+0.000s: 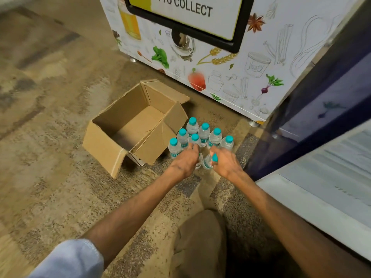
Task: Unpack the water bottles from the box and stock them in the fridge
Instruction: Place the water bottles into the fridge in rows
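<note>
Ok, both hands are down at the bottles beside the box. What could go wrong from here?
1. The right hand grips a tilted bottle near its cap, close against the standing bottles packed together on the carpet; lifting it could topple neighbours.
2. The left hand covers a second bottle, its grip hidden; a loose hold might drop it.

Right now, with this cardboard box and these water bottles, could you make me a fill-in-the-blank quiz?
1. The clear plastic water bottles with teal caps stand outside the brown cardboard box, which is ___ inside.
2. The right hand grips one tilted ___ near its cap.
3. The sign on the white illustrated cabinet ends in the word ___.
Answers: empty; bottle; COLLECT.
</note>
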Action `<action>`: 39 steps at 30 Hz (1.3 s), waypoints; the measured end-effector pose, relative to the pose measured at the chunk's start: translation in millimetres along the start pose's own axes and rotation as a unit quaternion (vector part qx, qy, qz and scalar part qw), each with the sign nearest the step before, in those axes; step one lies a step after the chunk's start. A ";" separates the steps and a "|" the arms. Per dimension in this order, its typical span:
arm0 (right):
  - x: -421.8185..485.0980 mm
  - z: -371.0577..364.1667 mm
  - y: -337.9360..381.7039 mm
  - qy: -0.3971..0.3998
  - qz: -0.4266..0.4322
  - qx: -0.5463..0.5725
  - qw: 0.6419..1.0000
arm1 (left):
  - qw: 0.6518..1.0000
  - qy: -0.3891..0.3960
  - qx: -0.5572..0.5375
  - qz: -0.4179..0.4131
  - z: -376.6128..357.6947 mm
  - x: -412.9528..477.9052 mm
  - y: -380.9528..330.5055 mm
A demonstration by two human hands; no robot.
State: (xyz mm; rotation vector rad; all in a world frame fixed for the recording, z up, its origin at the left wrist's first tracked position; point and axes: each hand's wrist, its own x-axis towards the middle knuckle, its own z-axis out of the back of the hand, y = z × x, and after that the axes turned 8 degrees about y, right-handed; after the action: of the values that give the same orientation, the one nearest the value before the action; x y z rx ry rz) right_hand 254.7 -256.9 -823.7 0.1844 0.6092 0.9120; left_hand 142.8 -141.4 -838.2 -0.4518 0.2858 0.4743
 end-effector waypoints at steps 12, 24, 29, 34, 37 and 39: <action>-158.0 106.5 -12.6 -0.204 0.029 0.108 0.973 | 0.972 -0.093 -0.120 -0.180 76.6 -84.5 -87.7; -318.1 203.7 -30.6 -0.386 0.080 0.242 0.887 | 0.911 -0.208 -0.123 -0.335 157.1 -178.6 -206.5; -368.9 238.7 -41.8 -0.483 0.096 0.300 0.817 | 0.864 -0.271 -0.139 -0.400 180.3 -197.9 -263.8; -404.4 273.7 -72.7 -0.580 0.111 0.362 0.721 | 0.818 -0.306 -0.182 -0.451 198.8 -188.6 -329.1; -408.5 290.7 -100.3 -0.612 0.097 0.390 0.681 | 0.793 -0.306 -0.213 -0.482 210.0 -162.8 -370.3; -402.3 300.5 -121.3 -0.615 0.070 0.412 0.668 | 0.788 -0.273 -0.248 -0.493 215.8 -139.5 -396.9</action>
State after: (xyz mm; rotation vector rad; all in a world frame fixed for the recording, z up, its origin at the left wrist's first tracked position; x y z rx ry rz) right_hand 323.9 -616.6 -459.3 1.5608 -0.3527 0.3955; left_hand 255.3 -405.3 -462.4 -0.8735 -0.6607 -0.3889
